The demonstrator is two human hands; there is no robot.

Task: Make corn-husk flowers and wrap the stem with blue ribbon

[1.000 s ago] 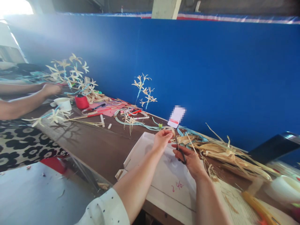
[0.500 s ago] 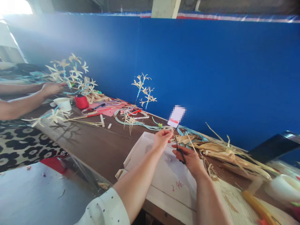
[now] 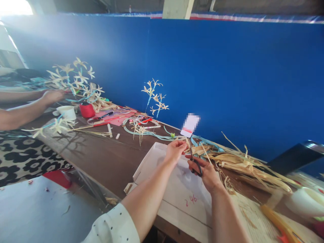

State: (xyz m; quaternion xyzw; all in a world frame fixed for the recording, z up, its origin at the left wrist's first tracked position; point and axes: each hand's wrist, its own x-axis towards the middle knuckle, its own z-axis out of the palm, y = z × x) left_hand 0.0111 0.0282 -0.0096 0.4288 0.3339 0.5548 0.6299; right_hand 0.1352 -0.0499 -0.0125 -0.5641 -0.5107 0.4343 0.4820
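Observation:
My left hand is closed in a pinch on a thin pale straw strip above a white cardboard sheet. My right hand grips black-handled scissors, their blades pointing up at the strip right beside my left fingertips. A heap of dried straw leaves lies just behind and to the right of both hands.
A long brown table runs along a blue wall. On it stand straw flower sprigs, a red thread spool, a white cup and blue strips. Another person's arms work at the far left.
My right hand and the scissors shifted slightly to the right and up against the strip. The other person's hand at the left moved a little. Otherwise the scene holds.

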